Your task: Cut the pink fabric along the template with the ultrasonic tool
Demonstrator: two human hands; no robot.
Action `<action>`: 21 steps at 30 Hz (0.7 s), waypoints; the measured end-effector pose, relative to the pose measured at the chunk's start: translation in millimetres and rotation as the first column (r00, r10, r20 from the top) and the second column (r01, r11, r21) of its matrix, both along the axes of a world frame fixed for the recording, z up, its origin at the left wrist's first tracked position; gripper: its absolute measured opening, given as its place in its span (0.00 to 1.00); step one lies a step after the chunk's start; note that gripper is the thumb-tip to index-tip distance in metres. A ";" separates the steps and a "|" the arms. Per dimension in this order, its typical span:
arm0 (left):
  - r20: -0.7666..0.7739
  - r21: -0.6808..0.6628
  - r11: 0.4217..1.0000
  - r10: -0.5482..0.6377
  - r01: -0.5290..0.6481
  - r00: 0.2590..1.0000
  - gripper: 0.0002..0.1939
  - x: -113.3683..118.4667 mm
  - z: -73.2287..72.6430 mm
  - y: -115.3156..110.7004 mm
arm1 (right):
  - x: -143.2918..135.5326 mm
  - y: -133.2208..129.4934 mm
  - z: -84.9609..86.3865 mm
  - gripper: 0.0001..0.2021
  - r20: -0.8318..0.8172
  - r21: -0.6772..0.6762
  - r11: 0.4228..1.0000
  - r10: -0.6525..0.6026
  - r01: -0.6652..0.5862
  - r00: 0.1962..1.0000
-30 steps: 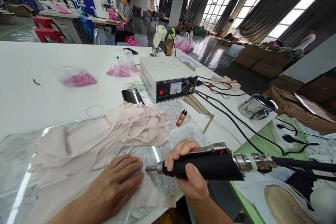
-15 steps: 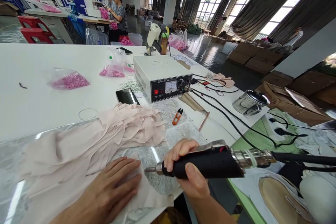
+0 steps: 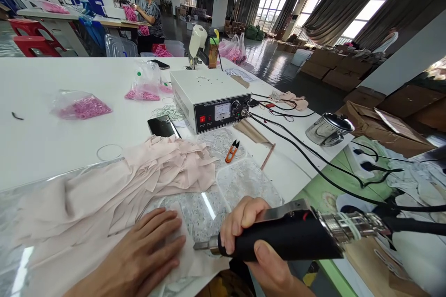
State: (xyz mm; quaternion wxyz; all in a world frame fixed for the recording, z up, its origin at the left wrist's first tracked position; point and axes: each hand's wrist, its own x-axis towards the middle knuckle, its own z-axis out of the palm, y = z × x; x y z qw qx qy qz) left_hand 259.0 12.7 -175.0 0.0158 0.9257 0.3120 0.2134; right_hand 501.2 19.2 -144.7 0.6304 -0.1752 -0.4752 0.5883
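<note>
Fabric lies over the tabletop beneath your flattened, unclamped left grip, likely to steady it; your right grip clamps round the black tool, seemingly aiming its tip at the edge.

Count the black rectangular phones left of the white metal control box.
2: one black rectangular phone beside the white metal control box, near the pale pink fabric pile; another phone farther back, behind a clear plastic bag. The pile may hide more.
</note>
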 end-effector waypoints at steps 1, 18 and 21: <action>-0.003 -0.001 1.000 -0.003 0.003 1.000 0.14 0.0 0.4 0.1 | 0.1 -0.8 -0.3 0.09 0.008 -0.004 1.000 0.004 -0.004 1.000; 0.033 -0.056 0.998 -0.012 0.014 0.999 0.13 -0.5 -2.0 -1.0 | -11.9 9.0 -5.6 0.08 0.011 0.033 0.999 -0.044 0.044 0.999; 0.029 -0.038 0.999 -0.020 0.021 0.999 0.13 0.4 0.4 -0.5 | -12.5 9.3 -8.6 0.07 0.029 0.044 0.998 -0.042 0.041 0.999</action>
